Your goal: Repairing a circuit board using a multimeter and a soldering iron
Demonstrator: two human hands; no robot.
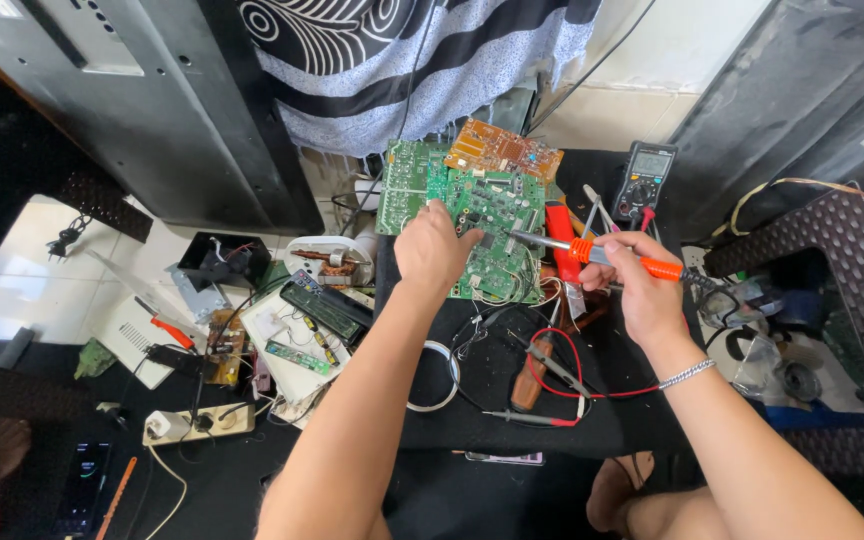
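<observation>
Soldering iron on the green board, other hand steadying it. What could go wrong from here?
1. The left hand rests on the green circuit board near the soldering iron tip; a slip might burn fingers.
2. Red and black probe leads and loose wires lie under the right hand; they could snag or get scorched.
3. The board lies loose over an orange board, so it may shift under pressure.

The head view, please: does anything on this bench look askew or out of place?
The orange circuit board lies tilted across the top edge of the green circuit board, overlapping it. Red and black probe leads sprawl tangled over the black mat.
</observation>
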